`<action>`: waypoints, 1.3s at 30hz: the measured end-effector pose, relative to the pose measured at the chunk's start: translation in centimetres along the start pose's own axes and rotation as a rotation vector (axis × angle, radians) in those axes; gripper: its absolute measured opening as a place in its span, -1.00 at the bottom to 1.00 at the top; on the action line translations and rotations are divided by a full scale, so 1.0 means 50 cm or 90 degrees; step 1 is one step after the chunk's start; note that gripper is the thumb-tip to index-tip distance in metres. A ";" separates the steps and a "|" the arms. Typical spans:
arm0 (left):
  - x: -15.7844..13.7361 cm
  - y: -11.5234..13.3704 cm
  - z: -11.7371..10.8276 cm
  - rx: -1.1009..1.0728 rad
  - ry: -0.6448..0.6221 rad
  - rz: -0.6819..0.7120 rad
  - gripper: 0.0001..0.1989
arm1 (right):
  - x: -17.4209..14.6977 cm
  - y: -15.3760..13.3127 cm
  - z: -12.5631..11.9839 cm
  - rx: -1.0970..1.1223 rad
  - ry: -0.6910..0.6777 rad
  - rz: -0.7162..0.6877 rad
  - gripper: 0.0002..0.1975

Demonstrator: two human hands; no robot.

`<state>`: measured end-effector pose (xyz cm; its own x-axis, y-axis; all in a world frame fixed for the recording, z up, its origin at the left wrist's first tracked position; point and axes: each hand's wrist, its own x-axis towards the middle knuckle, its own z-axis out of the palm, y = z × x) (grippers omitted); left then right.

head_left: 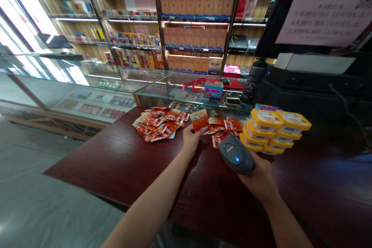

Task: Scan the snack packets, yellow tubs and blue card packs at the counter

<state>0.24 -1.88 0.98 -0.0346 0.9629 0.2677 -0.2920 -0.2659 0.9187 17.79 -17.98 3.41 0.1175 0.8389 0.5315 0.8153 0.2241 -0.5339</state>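
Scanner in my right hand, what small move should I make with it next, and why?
I'd probably bring the scanner a little left, toward the orange packet. Your left hand holds that packet up, with what looks like a barcode on its near face, while the scanner sits apart to its right, in your right hand.

Here's your orange-and-cream packet [200,119], tilted up near the table [116,162]'s far edge; your dark scanner [232,151], blue light [237,159] glowing, hovers nearer you.
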 end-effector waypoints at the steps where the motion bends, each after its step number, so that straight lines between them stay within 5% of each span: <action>1: -0.001 -0.002 0.000 0.018 0.007 0.002 -0.69 | 0.000 0.000 0.000 0.019 -0.009 0.005 -0.69; 14: 0.002 -0.032 0.001 0.192 0.012 0.015 -0.68 | 0.002 -0.018 -0.013 0.117 -0.084 0.039 -0.69; 27: 0.001 -0.032 0.006 0.094 0.058 -0.007 -0.71 | 0.003 -0.010 -0.008 0.029 -0.094 0.042 -0.67; 34: 0.026 0.023 0.007 0.045 0.067 0.035 -0.67 | 0.002 0.002 0.003 -0.104 -0.073 0.066 -0.70; 39: 0.089 0.093 -0.066 0.097 0.188 0.064 -0.78 | 0.000 0.000 0.007 -0.151 -0.072 0.064 -0.76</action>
<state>-4.44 1.32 5.47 -0.3380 0.8975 0.2832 -0.1285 -0.3421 0.9308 17.57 -17.82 3.17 0.1514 0.9042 0.3993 0.9141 0.0256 -0.4046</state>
